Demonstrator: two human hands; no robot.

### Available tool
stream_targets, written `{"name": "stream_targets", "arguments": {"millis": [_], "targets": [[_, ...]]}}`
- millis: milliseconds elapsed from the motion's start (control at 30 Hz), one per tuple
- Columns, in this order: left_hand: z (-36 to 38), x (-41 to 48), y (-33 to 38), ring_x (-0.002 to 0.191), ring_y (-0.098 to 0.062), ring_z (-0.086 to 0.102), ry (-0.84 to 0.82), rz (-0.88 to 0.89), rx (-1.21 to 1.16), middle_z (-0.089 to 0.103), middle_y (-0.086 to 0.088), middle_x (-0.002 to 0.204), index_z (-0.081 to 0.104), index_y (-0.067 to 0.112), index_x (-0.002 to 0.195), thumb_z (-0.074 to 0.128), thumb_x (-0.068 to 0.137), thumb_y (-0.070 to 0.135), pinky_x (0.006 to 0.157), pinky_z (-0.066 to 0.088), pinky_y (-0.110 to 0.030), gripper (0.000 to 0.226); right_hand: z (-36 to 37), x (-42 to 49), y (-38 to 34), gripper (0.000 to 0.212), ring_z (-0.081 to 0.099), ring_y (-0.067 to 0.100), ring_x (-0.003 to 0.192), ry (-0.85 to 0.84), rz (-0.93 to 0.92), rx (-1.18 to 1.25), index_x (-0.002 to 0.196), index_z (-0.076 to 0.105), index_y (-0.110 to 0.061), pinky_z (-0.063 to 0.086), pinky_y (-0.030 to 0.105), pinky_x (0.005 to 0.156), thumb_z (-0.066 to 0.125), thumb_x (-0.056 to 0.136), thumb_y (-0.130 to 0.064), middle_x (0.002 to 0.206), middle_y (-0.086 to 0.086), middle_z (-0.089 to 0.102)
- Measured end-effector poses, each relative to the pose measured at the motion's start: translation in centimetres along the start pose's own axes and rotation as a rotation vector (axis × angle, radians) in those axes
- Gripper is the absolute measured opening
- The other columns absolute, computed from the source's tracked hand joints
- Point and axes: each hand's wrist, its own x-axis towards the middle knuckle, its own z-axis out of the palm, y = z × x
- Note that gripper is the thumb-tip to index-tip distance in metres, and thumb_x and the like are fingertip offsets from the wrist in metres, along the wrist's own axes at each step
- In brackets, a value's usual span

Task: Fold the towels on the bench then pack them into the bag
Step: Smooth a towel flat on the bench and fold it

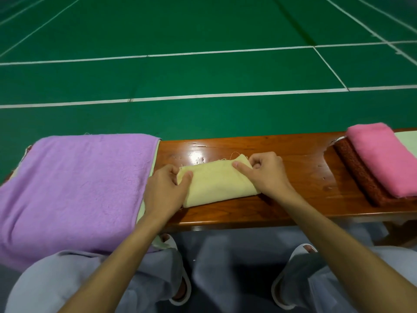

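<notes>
Purple towel (74, 188) is lying spread on the surface's (293, 154) left. My left grip (164, 190) and right grip (266, 175) are each pinching an end of the folded yellow towel (216, 184) at centre. Pink towel (383, 159) is resting on a brown towel (358, 175), right.

Head-worn view, down over near bench (282, 154)

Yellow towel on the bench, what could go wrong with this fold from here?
The small pale yellow cloth towel is pinched only at its ends by the left hand and right hand; let go, the fold may spring open. It sits near the front edge of the glossy wooden bench and could slide off.
</notes>
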Motion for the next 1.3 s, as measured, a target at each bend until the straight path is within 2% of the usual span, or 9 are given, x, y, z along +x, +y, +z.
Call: {"name": "stream_targets", "arguments": {"millis": [167,300,467,633,800,900,1033,1167,1300], "targets": [[-0.5,-1.3,0.6,0.125,-0.022,0.049,0.233,0.355,0.147,0.057,-0.004,0.135,0.056,0.016,0.133,0.064,0.098,0.041,0.100,0.045,-0.040,0.044,-0.4,-1.4,-1.4,0.052,0.058,0.017,0.071,0.135,-0.019,-0.269,0.084,0.055,-0.020,0.049,0.034,0.062,0.053,0.090,-0.072,0.078,-0.005,0.059],[0.0,-2.2,2.3,0.159,-0.019,0.008,0.015,0.596,0.330,0.025,-0.001,0.169,0.039,0.029,0.157,0.035,0.108,0.048,0.127,0.014,-0.046,0.053,0.0,-2.8,-2.8,0.070,0.054,0.022,0.098,0.144,0.026,-0.387,0.118,0.046,-0.017,0.051,0.041,0.079,0.034,0.090,-0.081,0.109,0.002,0.053],[2.7,-2.3,1.4,0.158,-0.020,-0.014,-0.236,0.371,0.402,0.001,0.006,0.172,0.022,0.042,0.161,0.002,0.105,0.057,0.128,0.003,-0.055,0.061,1.1,-2.4,-1.9,0.083,0.062,0.025,0.097,0.023,0.096,-0.456,0.110,0.056,-0.013,0.050,0.037,0.072,0.044,0.080,-0.089,0.106,0.005,0.061],[3.1,-2.2,1.1,0.159,-0.029,0.002,-0.159,0.168,0.282,0.010,-0.004,0.172,0.030,0.035,0.160,0.028,0.105,0.062,0.126,0.011,-0.053,0.062,0.0,-2.2,-1.0,0.062,0.063,0.019,0.075,-0.043,0.064,-0.406,0.077,0.060,-0.020,0.041,0.030,0.055,0.054,0.082,-0.082,0.078,-0.003,0.062],[1.9,-2.6,1.3,0.141,-0.032,0.035,-0.017,-0.040,0.279,0.041,-0.013,0.151,0.049,0.011,0.137,0.061,0.076,0.081,0.116,0.032,-0.048,0.093,-1.3,-3.1,-0.8,0.027,0.071,0.012,0.088,-0.205,0.022,0.396,0.110,0.070,-0.022,0.058,0.033,0.071,0.073,0.092,-0.041,0.098,-0.005,0.075],[1.4,-2.7,1.6,0.135,-0.028,0.038,-0.085,-0.027,0.265,0.044,-0.007,0.143,0.056,0.017,0.126,0.056,0.076,0.087,0.112,0.035,-0.046,0.085,-2.9,-3.9,-1.8,0.035,0.072,0.017,0.093,-0.286,0.072,0.824,0.120,0.067,-0.008,0.058,0.029,0.073,0.077,0.087,-0.014,0.106,0.004,0.075],[0.1,-3.8,5.1,0.114,-0.017,0.062,-0.392,-0.186,-0.381,0.065,0.004,0.123,0.061,0.031,0.115,0.060,0.078,0.080,0.095,0.053,-0.036,0.061,-5.7,-4.0,-2.8,0.053,0.071,0.021,0.097,-0.295,0.069,0.949,0.125,0.064,-0.008,0.060,0.034,0.073,0.082,0.077,-0.019,0.110,0.007,0.074],[-0.6,-3.9,8.6,0.113,-0.048,0.067,-0.772,-0.739,-1.174,0.066,-0.026,0.130,0.053,0.019,0.134,0.079,0.083,0.043,0.103,0.050,-0.059,0.062,-9.2,-4.4,-2.8,0.055,0.070,0.021,0.100,-0.260,0.049,1.023,0.127,0.063,-0.008,0.059,0.034,0.079,0.078,0.075,-0.021,0.110,0.005,0.073],[0.9,-3.5,12.0,0.108,-0.041,0.071,-0.766,-0.722,-1.341,0.070,-0.024,0.122,0.054,0.007,0.139,0.077,0.083,0.014,0.080,0.062,-0.052,0.061,-12.0,-4.8,-1.1,0.064,0.070,0.017,0.099,-0.157,0.056,1.013,0.132,0.062,-0.018,0.057,0.031,0.081,0.080,0.070,-0.016,0.113,0.004,0.074]]}}
